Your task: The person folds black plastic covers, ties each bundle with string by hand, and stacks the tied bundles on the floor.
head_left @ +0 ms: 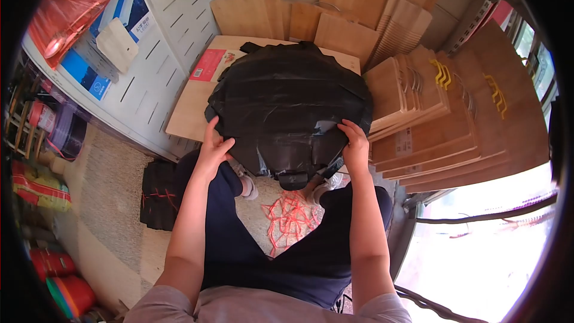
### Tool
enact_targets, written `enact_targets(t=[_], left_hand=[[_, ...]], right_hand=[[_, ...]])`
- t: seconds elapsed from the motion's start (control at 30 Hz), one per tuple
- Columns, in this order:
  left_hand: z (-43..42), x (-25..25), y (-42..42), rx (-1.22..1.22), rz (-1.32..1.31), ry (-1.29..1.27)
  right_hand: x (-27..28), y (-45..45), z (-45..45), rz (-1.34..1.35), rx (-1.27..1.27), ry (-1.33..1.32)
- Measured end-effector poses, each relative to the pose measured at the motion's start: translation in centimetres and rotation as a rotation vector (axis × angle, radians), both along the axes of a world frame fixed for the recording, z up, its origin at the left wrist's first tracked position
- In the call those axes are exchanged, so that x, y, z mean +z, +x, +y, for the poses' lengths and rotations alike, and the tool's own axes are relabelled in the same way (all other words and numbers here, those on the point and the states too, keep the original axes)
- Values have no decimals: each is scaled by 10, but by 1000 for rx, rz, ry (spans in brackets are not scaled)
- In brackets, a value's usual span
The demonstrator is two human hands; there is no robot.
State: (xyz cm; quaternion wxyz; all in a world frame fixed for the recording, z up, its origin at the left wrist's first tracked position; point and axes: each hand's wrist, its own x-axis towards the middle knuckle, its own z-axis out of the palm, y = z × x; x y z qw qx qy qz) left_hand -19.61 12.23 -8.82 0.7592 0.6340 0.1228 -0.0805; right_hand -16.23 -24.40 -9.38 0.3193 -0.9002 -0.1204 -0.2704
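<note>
A large rounded black plastic bundle (287,96), creased and with loose flaps along its rim, lies in front of me on a pale wooden board (186,107). My left hand (210,154) is at its near left edge, thumb and fingers around the black plastic. On the near right side, my right hand (356,146) grips the edge with the fingers over the top; the thumb is mostly hidden. A short black tab (293,179) hangs from the near rim between my hands. What the plastic covers, if anything, cannot be seen.
Wooden boards (430,137) with handles stand at the right, more boards (347,39) lean behind. A slotted metal panel (155,54) rises at the left. Tangled red string (290,218) lies between my feet. A black bundle tied with red string (158,194) sits by my left leg.
</note>
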Motion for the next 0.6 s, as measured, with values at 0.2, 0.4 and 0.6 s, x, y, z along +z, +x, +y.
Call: enact_targets(t=[0.2,0.4,0.6], left_hand=[[-12,25,45,-17,-159,237],[2,26,21,-271,-220,346],[-9,25,6,-290,-697,1162]], right_hand=[[22,-26,1,55,-33,-212],[19,-43,4,12,55,-515],[12,-39,-1,62,130,-452]])
